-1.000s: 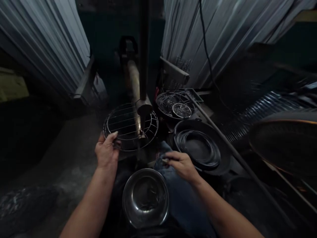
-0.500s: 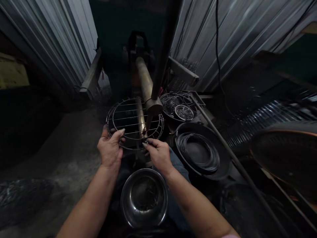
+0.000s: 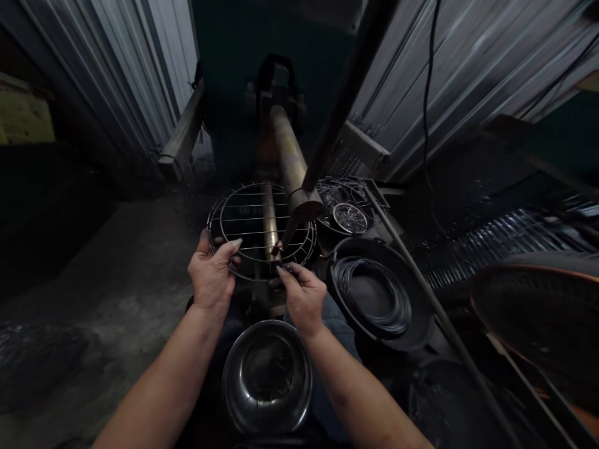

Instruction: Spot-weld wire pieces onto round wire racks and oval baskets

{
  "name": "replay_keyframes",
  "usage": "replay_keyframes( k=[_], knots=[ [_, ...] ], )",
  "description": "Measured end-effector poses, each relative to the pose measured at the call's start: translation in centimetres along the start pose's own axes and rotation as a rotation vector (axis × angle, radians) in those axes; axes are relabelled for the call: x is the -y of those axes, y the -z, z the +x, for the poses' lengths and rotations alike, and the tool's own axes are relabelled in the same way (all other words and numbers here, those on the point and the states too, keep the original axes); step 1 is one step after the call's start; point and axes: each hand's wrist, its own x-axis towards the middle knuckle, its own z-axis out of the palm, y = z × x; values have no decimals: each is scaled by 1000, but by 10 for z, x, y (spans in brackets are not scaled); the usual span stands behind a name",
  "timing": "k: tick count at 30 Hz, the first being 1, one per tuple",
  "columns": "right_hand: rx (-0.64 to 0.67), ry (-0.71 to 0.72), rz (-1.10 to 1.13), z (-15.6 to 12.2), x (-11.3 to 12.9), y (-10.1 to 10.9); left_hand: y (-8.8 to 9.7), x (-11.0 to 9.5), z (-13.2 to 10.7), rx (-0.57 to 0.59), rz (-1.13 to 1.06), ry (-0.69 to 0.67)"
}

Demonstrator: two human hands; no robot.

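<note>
A round wire rack (image 3: 255, 219) of two rings and several cross wires lies level between the two brass-coloured bars of a welding machine (image 3: 291, 156). My left hand (image 3: 213, 268) grips its near left rim, thumb on top and fingers beneath. At the near rim, just under the upper electrode tip (image 3: 279, 247), my right hand (image 3: 302, 293) is closed in a pinch. What those fingertips hold is dark and too small to make out. Below my hands a shiny metal bowl (image 3: 266, 415) rests at my lap, with a few thin pieces inside.
Right of my right hand, a dark pan (image 3: 423, 318) holds coiled wire (image 3: 395, 293). Behind it stands a basin of wire rings (image 3: 349, 215). A long bar (image 3: 435, 287) runs diagonally past both. Many metal rods (image 3: 510, 240) lie farther right, near a large round dark object (image 3: 538, 312).
The whole view has shifted slightly, so the machine and rack appear a little farther right. Both hands keep their places at the rack, with the right fingers slightly more curled.
</note>
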Motion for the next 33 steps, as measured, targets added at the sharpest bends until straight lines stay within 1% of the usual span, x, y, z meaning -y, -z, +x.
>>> replay_keyframes(
  k=[4, 8, 12, 20, 25, 27, 33],
  knots=[
    [-5, 24, -2, 3, 0, -1, -3, -1, 2, -27, -1, 36],
    [-17, -2, 24, 7, 4, -4, -6, -2, 5, -46, -3, 73],
    [-37, -7, 18, 10, 8, -6, -9, -2, 9, -46, -9, 76],
    [-47, -44, 17, 17, 14, -9, -11, 2, 19, -92, 31, 116],
    [31, -74, -50, 14, 13, -1, -12, 3, 21, -97, 29, 133],
    [39, -55, -81, 13, 8, 3, -12, 4, 22, -115, 28, 146],
    [42, 100, -218, 15, -12, 8, -13, 5, 26, -116, 45, 152]
  ],
)
